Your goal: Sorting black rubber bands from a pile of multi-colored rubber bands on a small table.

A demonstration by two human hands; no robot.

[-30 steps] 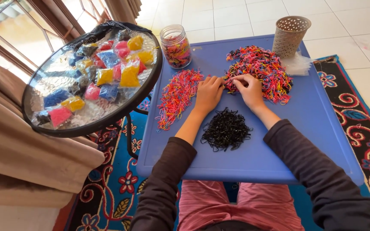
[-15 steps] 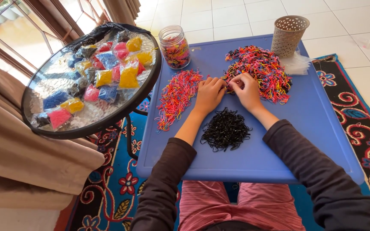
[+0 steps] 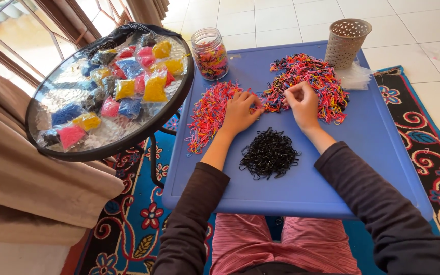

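Multicoloured elastic bands (image 3: 309,81) are lying heaped toward the tabletop's (image 3: 373,147) far edge; the right hand (image 3: 301,104) is pinching at the heap's near rim, the left hand (image 3: 240,112) curling narrowly between it and the pink-orange pile (image 3: 211,111).
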